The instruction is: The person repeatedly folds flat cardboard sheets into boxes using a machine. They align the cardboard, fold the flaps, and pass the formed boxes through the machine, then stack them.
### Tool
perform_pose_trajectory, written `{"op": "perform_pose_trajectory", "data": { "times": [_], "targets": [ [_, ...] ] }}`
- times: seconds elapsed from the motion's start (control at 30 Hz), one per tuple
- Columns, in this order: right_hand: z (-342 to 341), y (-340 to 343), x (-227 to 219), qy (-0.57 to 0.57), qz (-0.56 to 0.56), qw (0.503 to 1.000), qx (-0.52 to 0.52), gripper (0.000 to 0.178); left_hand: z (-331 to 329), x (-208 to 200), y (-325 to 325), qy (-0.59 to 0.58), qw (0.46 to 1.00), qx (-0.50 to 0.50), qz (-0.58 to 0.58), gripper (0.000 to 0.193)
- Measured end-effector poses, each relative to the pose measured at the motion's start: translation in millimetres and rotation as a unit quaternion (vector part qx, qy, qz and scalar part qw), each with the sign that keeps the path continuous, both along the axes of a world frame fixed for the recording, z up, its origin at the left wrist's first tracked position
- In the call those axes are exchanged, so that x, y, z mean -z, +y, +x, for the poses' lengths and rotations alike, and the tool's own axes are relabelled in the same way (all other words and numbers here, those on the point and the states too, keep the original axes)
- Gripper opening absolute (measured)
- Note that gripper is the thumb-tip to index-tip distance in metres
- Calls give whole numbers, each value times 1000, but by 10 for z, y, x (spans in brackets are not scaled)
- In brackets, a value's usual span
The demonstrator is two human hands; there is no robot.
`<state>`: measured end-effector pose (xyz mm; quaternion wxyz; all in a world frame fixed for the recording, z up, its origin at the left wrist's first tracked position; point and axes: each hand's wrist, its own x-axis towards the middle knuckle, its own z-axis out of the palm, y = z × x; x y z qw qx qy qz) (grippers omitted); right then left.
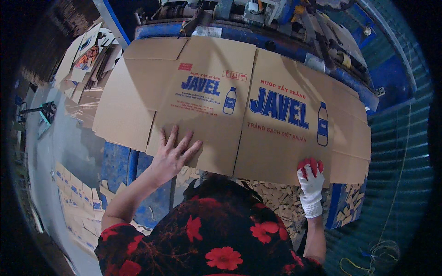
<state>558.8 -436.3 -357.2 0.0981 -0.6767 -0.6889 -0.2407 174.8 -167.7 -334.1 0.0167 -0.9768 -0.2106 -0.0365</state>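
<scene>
A wide, flat cardboard box blank [285, 158] lies in front of me, printed with blue and red lettering and bottle pictures. Creases and slots divide it into panels. My left hand [172, 154] is bare and rests on its left part near the close edge, fingers spread. My right hand [311, 179] wears a white knit glove with red-coated fingers. Its fingers are bent over the blank's near edge at the right, and the thumb is hidden.
Behind the blank stands a blue machine [258, 34] with rollers and metal parts. Stacked cardboard [85, 87] leans at the far left, and more printed blanks [76, 193] lie on the floor. Cardboard scraps [276, 200] fill the space below the blank. Corrugated green wall [400, 142] rises at right.
</scene>
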Motion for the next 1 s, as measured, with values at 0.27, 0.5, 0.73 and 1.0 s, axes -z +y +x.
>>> {"op": "perform_pose_trajectory", "data": {
  "times": [0.27,0.5,0.73,1.0],
  "targets": [
    [142,379,15,16,53,996,63,30,329,-25,361,-165,985,-49,-34,58],
    [588,1126,134,16,102,992,79,30,757,27,1063,-175,983,-44,15,54],
    [1531,2109,62,-9,-68,985,161,39,1523,307,1933,-157,986,-30,44,55],
    [2303,3274,-367,32,-58,986,154,59,2498,229,3065,-180,968,-170,32,58]
  ]
}}
